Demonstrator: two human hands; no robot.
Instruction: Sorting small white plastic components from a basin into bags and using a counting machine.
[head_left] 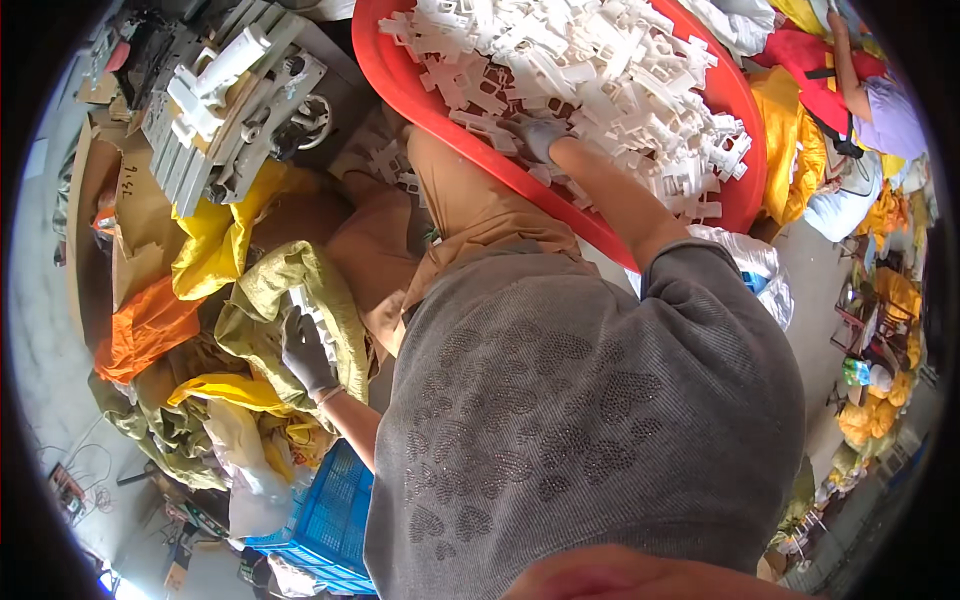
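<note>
My left hand (306,356), in a grey glove, is at the mouth of an olive woven sack (262,335). Its fingers look stretched out along the sack's opening, where a few white plastic parts (322,322) show inside. On the other side, my right hand (541,138), also gloved, reaches over the rim of a large red tub (590,228). It touches a heap of white moulded plastic parts (640,110), and its fingertips are hidden by the parts and my wrist.
A grey machine bed with a handwheel (312,122) carries a white plastic piece (212,85) at upper left. Cardboard (145,215) and an orange sack (150,330) lie beside it. A blue crate (335,520) stands lower left. Another person (885,115) works at upper right.
</note>
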